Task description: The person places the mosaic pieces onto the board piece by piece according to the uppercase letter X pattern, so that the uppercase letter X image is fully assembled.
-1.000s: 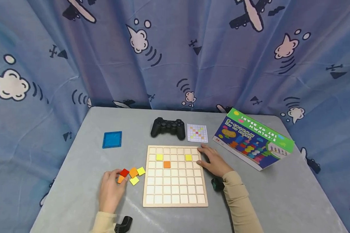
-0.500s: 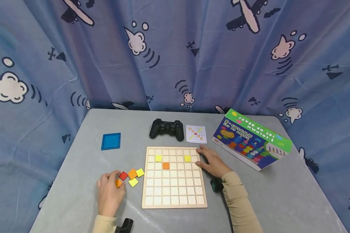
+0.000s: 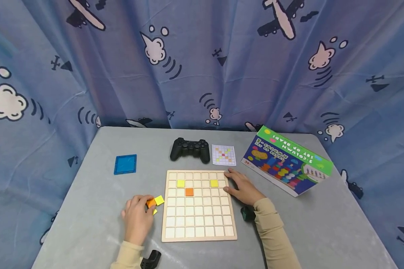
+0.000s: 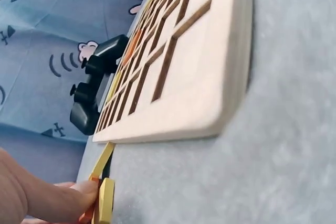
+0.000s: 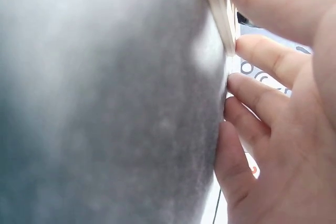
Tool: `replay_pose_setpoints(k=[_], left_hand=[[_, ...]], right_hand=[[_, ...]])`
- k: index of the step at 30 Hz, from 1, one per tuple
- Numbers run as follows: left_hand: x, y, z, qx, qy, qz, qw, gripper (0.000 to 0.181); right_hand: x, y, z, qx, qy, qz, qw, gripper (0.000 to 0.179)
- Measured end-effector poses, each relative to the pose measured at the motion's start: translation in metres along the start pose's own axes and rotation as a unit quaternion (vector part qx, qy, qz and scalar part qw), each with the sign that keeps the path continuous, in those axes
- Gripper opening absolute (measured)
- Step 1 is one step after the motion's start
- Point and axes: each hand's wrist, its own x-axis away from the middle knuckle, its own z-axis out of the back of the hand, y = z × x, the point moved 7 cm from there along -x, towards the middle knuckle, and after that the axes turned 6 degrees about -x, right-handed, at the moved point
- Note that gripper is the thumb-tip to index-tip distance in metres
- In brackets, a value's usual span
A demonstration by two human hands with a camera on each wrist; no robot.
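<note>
My left hand [image 3: 138,218] is at the loose tiles left of the wooden grid board [image 3: 198,237], thumb and forefinger pinching an orange tile [image 3: 150,203]. A yellow tile [image 3: 159,200] lies just beyond it, and a second yellow tile [image 3: 155,212] peeks out beside the thumb. In the left wrist view the thumb [image 4: 79,198] presses close against the tiles' edges. The red tile and another orange one are hidden by the hand. My right hand [image 3: 244,188] rests with extended fingers at the board's upper right edge. Two yellow tiles and an orange tile [image 3: 189,192] sit in the board's cells.
Behind the board are a black game controller [image 3: 190,150] and a small card with a coloured grid [image 3: 223,155]. A blue square tray [image 3: 125,164] lies at the back left. A colourful box [image 3: 286,162] stands at the right, and a patterned curtain [image 3: 188,74] hangs behind the table.
My left hand has shifted right from the left orange tile to the orange tile nearer the board, covering the red one. The right hand stays on the board. The head view has turned slightly.
</note>
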Motion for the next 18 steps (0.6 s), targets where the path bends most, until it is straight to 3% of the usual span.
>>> replay_pose_setpoints(k=[5,13,18], left_hand=[[-0.0008,-0.0009,-0.0003,0.015,0.006,-0.010,0.9998,0.029],[-0.0038,-0.0035,-0.0055,0.047,-0.032,0.000,0.9984,0.035],[-0.0046,-0.0040,-0.0046,0.054,-0.032,0.001,0.9980,0.032]], right_hand=[[0.0002,0.0012,-0.0007,-0.004,-0.001,-0.003,1.0000,0.062],[0.0011,0.0021,-0.0014,-0.004,0.002,-0.004,1.0000,0.063],[-0.0003,0.0026,-0.0009,-0.006,0.001,-0.002,1.0000,0.063]])
